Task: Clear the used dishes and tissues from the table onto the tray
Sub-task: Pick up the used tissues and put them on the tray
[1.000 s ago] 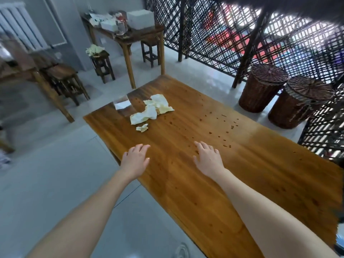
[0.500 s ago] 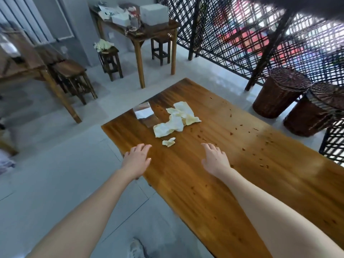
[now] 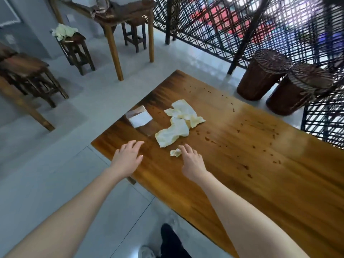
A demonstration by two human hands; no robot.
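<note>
Several crumpled cream tissues [image 3: 178,125] lie near the far left end of the long wooden table [image 3: 260,164]. A small tissue scrap [image 3: 175,152] sits apart, nearer to me. My right hand [image 3: 191,161] reaches over the table with fingers extended, its fingertips right beside that scrap. My left hand [image 3: 128,157] hovers open over the table's left corner, holding nothing. A small clear stand with a white card [image 3: 139,118] sits left of the tissues. No tray or dishes are in view.
Brown crumbs [image 3: 242,127] are scattered across the tabletop. Two wicker baskets [image 3: 264,75] stand beyond the table on the right by a lattice screen [image 3: 223,25]. Wooden stools [image 3: 74,47] and another table [image 3: 119,19] stand farther back on the left.
I have moved closer to the table's end. Both hands have come forward toward the tissues, and my right hand's fingertips now reach the small scrap.
</note>
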